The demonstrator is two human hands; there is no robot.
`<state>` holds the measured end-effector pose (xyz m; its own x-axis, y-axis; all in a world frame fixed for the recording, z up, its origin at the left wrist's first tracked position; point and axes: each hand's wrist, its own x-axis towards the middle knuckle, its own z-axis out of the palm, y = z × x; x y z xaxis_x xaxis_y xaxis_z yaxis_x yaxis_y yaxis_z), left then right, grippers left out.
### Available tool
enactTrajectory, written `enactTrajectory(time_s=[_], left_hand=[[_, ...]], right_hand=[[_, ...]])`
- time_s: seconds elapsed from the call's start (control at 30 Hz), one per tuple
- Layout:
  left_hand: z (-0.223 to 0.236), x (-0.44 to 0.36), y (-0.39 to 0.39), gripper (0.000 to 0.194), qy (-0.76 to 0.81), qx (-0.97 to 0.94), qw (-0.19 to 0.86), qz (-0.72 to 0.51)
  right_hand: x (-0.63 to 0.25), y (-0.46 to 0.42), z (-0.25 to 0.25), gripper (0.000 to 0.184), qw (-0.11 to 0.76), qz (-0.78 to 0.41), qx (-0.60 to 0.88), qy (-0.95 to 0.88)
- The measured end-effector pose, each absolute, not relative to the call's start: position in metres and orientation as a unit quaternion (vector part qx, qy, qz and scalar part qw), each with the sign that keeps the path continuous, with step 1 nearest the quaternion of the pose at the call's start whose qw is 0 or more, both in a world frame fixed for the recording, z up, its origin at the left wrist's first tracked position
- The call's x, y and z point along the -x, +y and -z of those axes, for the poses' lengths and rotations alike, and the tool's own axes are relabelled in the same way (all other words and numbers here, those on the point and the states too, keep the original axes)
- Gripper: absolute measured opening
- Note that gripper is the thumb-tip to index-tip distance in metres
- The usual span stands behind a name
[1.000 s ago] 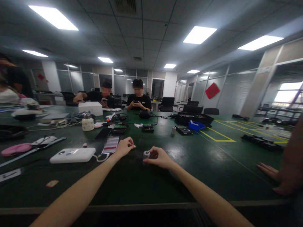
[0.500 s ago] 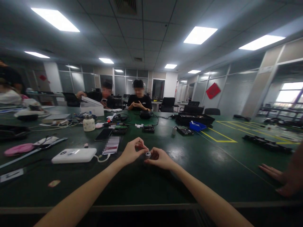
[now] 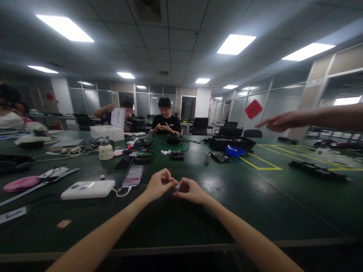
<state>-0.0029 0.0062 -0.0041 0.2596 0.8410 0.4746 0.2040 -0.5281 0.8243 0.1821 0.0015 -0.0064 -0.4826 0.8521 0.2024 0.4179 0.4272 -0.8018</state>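
Note:
My right hand [image 3: 193, 191] curls around a small, round, silvery-white piece [image 3: 177, 187], thumb below and fingers behind. It resembles a short cylinder, but most of it is hidden. My left hand [image 3: 159, 184] is closed in a pinch, its fingertips at the top of this piece; whatever is between them is too small to make out. Both hands are held just above the dark green table [image 3: 176, 226]. Farther back stands a small grey cylinder [image 3: 207, 157], beside what looks like a hard drive [image 3: 221, 157].
A white power bank [image 3: 87, 189] with a cable and a phone [image 3: 132, 176] lie left. Behind are circuit-board parts [image 3: 177, 155], a blue tray [image 3: 236, 151] and a cream bottle [image 3: 105, 151]. Another person's hand [image 3: 283, 122] points in from the right. Two people sit across the table.
The other person's hand on the right has risen from the table and now points forward. Across the table, the white box's lid is lifted upright. My hands stay together, the piece tilted slightly differently.

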Motion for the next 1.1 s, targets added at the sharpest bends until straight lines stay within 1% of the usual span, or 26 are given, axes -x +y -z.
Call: enactTrajectory(time_s=[0.17, 0.27, 0.37, 0.47, 0.57, 0.63, 0.73, 0.83, 0.9, 0.97, 1.03, 1.1], left_hand=[[0.002, 0.005, 0.006, 0.024, 0.354, -0.726, 0.366, -0.462], [0.002, 0.004, 0.008, 0.026, 0.356, -0.697, 0.394, -0.481], [0.003, 0.001, 0.01, 0.023, 0.373, -0.658, 0.378, -0.534], [0.005, 0.002, 0.013, 0.016, 0.393, -0.629, 0.366, -0.563], [0.006, 0.003, 0.015, 0.01, 0.406, -0.626, 0.363, -0.558], [0.007, 0.004, 0.015, 0.008, 0.411, -0.637, 0.355, -0.546], [0.007, 0.004, 0.013, 0.007, 0.416, -0.66, 0.337, -0.527], [0.006, 0.003, 0.011, 0.006, 0.422, -0.676, 0.317, -0.514], [0.005, 0.004, 0.01, 0.006, 0.429, -0.68, 0.306, -0.51], [0.005, 0.004, 0.011, 0.009, 0.439, -0.684, 0.294, -0.503], [0.006, 0.006, 0.012, 0.013, 0.452, -0.688, 0.279, -0.495], [0.005, 0.006, 0.012, 0.017, 0.459, -0.691, 0.269, -0.489]], right_hand=[[-0.184, -0.001, 0.002, 0.041, 0.311, -0.349, 0.397, -0.79], [-0.184, -0.001, -0.003, 0.043, 0.345, -0.334, 0.395, -0.783], [-0.183, 0.0, -0.009, 0.038, 0.387, -0.287, 0.405, -0.777], [-0.179, 0.0, -0.011, 0.032, 0.378, -0.253, 0.408, -0.792], [-0.176, -0.001, -0.01, 0.027, 0.36, -0.237, 0.415, -0.802], [-0.175, 0.0, -0.01, 0.025, 0.366, -0.22, 0.412, -0.805], [-0.178, 0.008, -0.01, 0.025, 0.403, -0.203, 0.398, -0.798], [-0.19, 0.025, -0.007, 0.029, 0.443, -0.169, 0.431, -0.768], [-0.201, 0.036, -0.002, 0.029, 0.422, -0.133, 0.474, -0.761], [-0.21, 0.044, 0.006, 0.024, 0.366, -0.111, 0.524, -0.761], [-0.216, 0.048, 0.013, 0.02, 0.316, -0.103, 0.57, -0.752], [-0.218, 0.05, 0.018, 0.018, 0.296, -0.102, 0.598, -0.738]])
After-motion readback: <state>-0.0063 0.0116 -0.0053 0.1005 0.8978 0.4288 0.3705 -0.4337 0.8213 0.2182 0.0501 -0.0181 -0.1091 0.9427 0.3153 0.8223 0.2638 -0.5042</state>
